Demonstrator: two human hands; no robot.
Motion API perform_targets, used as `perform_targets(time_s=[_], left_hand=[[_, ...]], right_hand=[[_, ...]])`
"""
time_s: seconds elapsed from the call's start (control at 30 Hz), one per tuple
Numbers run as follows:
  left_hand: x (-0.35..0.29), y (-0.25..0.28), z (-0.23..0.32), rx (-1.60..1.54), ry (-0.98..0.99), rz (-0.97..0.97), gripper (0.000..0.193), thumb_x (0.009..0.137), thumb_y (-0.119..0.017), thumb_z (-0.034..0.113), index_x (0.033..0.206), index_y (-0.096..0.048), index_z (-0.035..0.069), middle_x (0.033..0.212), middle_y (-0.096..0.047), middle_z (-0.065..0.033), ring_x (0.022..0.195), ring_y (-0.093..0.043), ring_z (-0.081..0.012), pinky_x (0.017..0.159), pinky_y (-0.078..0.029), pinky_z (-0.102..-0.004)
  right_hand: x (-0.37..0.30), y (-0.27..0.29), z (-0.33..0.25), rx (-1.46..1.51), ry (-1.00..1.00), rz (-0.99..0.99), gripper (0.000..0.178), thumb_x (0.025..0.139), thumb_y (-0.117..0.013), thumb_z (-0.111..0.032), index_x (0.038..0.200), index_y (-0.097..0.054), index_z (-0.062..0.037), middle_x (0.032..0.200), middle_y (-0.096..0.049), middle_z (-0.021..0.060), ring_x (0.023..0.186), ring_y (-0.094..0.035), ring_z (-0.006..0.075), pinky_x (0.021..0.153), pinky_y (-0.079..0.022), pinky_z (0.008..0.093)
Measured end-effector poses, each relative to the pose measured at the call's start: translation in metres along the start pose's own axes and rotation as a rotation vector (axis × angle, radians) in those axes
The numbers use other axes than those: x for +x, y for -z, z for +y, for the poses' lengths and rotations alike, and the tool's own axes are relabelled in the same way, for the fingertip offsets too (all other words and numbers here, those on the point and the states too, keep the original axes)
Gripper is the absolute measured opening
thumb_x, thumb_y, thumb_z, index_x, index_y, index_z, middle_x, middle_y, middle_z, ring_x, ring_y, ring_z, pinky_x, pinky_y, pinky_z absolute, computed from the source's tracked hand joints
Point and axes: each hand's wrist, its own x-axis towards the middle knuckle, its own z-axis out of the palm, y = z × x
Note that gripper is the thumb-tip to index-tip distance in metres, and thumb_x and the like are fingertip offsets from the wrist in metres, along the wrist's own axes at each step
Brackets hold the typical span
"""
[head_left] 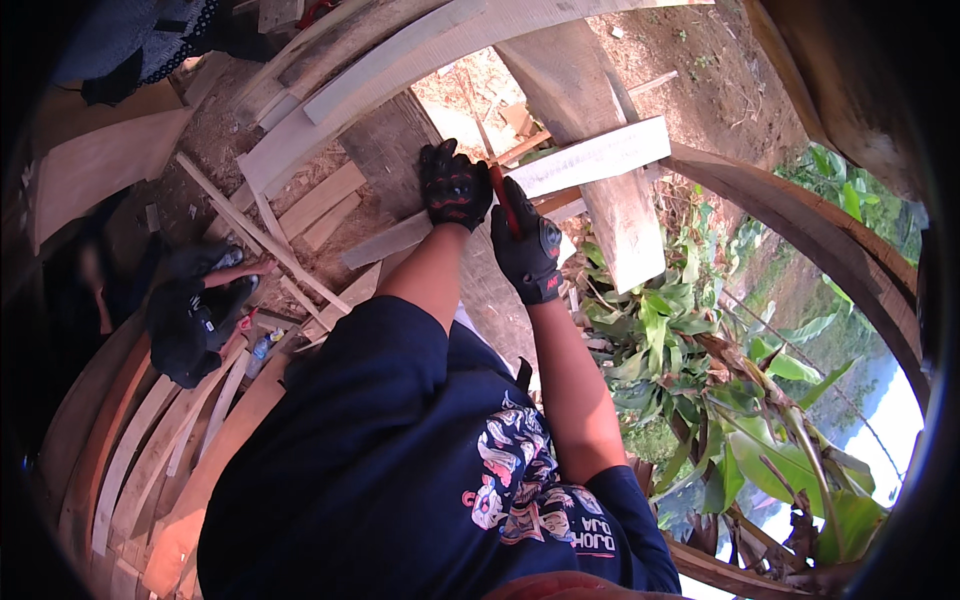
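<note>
Right gloved hand: clenched on 1 red-handled saw, blade pointing far, beside 1 pale board on the right. Left gloved hand: just left of saw; cannot tell its grip.

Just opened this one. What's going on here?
The right hand, in a black glove, grips the red handle of what looks like a saw, its thin blade pointing away from the body. The left hand, gloved too, is close beside it. Just right of the saw, a pale board lies across a wide plank; whether the blade is in the wood isn't clear. Another person is off to the left.
</note>
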Motion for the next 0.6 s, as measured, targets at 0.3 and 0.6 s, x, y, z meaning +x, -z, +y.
perform_targets(time_s=[0.3, 0.6], left_hand=[[0.002, -0.013, 0.002, 0.031, 0.072, -0.032, 0.050, 0.112, -0.044, 0.039, 0.099, -0.085, 0.011, 0.122, -0.080, -0.0057, 0.151, -0.045, -0.0280, 0.133, -0.018, -0.0587], [-0.003, -0.023, -0.001, -0.041, 0.109, 0.089, 0.055, 0.109, -0.048, 0.043, 0.101, -0.085, 0.004, 0.120, -0.081, -0.0068, 0.148, -0.048, -0.0252, 0.135, -0.019, -0.0526]], right_hand=[[-0.069, 0.071, -0.006, 0.145, -0.211, 0.016, 0.045, 0.104, -0.070, -0.023, 0.147, -0.068, -0.0089, 0.125, -0.078, 0.0239, 0.108, -0.079, 0.0400, 0.089, -0.062, 0.0470], [-0.122, 0.134, -0.053, 0.112, -0.243, -0.074, 0.044, 0.105, -0.068, -0.013, 0.147, -0.065, 0.0005, 0.134, -0.075, 0.0243, 0.119, -0.077, 0.0372, 0.097, -0.061, 0.0445]])
